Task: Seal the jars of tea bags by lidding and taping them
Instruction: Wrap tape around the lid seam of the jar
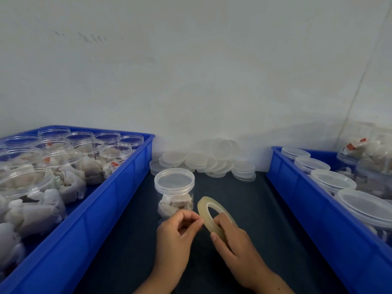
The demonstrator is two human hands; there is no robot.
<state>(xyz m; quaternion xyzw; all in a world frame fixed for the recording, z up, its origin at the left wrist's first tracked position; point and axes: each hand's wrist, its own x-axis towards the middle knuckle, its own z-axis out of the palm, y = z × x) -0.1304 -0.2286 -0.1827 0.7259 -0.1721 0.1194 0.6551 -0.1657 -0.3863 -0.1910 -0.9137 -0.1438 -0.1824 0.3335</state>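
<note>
1. The right hand [231,240] curls its grip round the lower part of a tape roll [214,215], a thin pale-yellow ring held on edge above the dark table [244,209].
2. The left hand [178,232] pinches thumb and forefinger together at the roll's near edge; whether a tape end lies between them cannot be told.
3. Just behind the left hand stands a clear jar [175,194], its lid on, tea bags inside.
4. Loose lids [210,160] are stacked against the wall.
5. A left blue crate [89,204] holds open jars of tea bags; a right blue crate [307,200] holds lidded ones.
</note>
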